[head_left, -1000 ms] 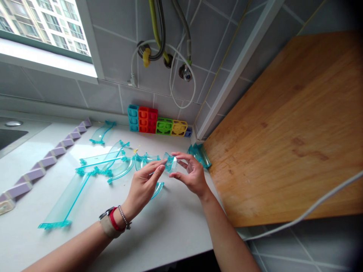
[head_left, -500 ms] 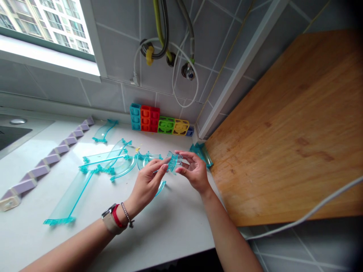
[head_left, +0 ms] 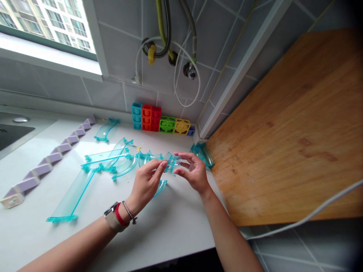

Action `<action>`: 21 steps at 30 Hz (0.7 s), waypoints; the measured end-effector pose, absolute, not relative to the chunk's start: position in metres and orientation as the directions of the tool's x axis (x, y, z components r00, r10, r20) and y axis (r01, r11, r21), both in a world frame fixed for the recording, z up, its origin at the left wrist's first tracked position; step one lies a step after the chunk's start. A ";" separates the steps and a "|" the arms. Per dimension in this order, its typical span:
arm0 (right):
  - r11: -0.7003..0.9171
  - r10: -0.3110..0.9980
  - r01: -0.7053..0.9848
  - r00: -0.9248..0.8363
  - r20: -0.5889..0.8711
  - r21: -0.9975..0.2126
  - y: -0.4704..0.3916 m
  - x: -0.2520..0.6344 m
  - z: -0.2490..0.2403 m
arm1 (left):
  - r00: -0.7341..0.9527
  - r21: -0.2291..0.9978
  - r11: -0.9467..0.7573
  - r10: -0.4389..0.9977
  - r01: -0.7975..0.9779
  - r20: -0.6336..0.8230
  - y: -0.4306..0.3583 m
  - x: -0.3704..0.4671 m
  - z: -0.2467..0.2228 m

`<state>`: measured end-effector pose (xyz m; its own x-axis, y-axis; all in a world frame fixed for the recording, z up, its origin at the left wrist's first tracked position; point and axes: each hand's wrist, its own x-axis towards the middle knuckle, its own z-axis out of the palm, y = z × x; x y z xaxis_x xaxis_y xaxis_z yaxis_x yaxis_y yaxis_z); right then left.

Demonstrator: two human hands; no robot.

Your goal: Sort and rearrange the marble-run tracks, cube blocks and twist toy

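Observation:
Between my two hands is a small translucent teal plastic piece [head_left: 171,162] with toothed edges, held above the white counter. The thumb and fingers of my left hand [head_left: 147,183] pinch its left side. My right hand [head_left: 194,173] curls around its right end, where a clearer part shows between thumb and fingertips. Whether that part is a separate piece I cannot tell. Close to my left hand lie curved teal track pieces [head_left: 126,166], and another curved piece [head_left: 161,187] is partly covered by that hand. A long flat teal track piece [head_left: 73,196] rests farther left.
Purple zigzag blocks [head_left: 53,157] run across the left of the counter [head_left: 170,234]. Colored hollow cubes [head_left: 151,118] stand against the tiled wall. On the right, a wooden board [head_left: 283,143] leans beside more teal pieces [head_left: 202,154]. A white cable [head_left: 306,215] crosses in front.
My left hand's fingers have shifted slightly on the small teal piece, and more of its toothed edge shows. The right hand keeps nearly the same grip. The whole view has moved a little.

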<state>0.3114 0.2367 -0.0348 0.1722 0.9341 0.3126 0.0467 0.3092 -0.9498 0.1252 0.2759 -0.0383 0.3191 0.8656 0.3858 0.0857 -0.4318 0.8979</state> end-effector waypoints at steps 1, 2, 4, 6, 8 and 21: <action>0.306 0.934 0.051 0.176 0.310 -0.951 0.237 0.311 -0.035 | 0.318 0.892 -0.441 0.863 0.094 0.393 0.276 0.125 -0.039; 0.305 0.934 0.051 0.179 0.309 -0.951 0.237 0.310 -0.035 | 0.319 0.888 -0.448 0.860 0.099 0.398 0.277 0.125 -0.040; 0.299 0.936 0.043 0.180 0.302 -0.953 0.237 0.310 -0.035 | 0.320 0.886 -0.453 0.858 0.104 0.401 0.277 0.125 -0.042; 0.291 0.941 0.035 0.172 0.293 -0.956 0.238 0.311 -0.036 | 0.314 0.890 -0.444 0.864 0.104 0.394 0.277 0.125 -0.043; 0.288 0.944 0.028 0.163 0.289 -0.957 0.238 0.311 -0.037 | 0.311 0.897 -0.431 0.870 0.100 0.384 0.276 0.126 -0.042; 0.237 0.958 -0.001 0.169 0.233 -0.972 0.239 0.312 -0.036 | 0.300 0.954 -0.300 0.912 0.025 0.279 0.272 0.128 -0.034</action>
